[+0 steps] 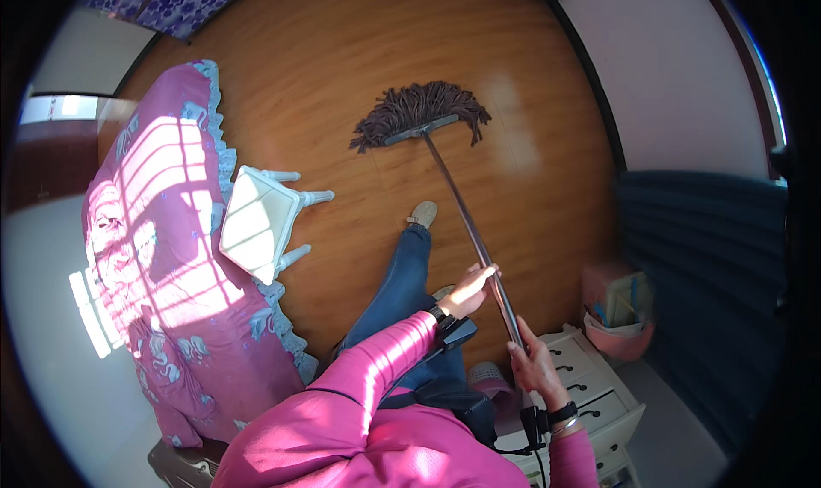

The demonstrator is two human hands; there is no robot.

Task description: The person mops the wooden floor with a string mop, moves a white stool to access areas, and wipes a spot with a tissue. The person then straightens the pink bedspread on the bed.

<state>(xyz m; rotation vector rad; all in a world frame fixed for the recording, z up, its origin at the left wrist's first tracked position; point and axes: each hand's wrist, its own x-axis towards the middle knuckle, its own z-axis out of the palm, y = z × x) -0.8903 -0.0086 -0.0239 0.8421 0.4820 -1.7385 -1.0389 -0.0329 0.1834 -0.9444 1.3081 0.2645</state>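
A mop with a dark string head (423,109) rests on the wooden floor ahead of me, its strands fanned out beyond a grey bar clamp (422,130). The metal mop handle (463,209) slants back towards my right side. My left hand (470,290) grips the handle about midway along. Lower down, my right hand (533,361) is wrapped around the same handle, closer to my body. Both wrists carry dark bands. One of my shoes (423,214) is planted on the floor left of the handle.
A bed with a pink swan-print cover (173,263) lies along the left, with a white stool (260,225) against it. At lower right stand a white drawer cabinet (587,398), a pink bin (619,337) and a dark blue curtain (705,250). A pink basket (490,385) is near my legs.
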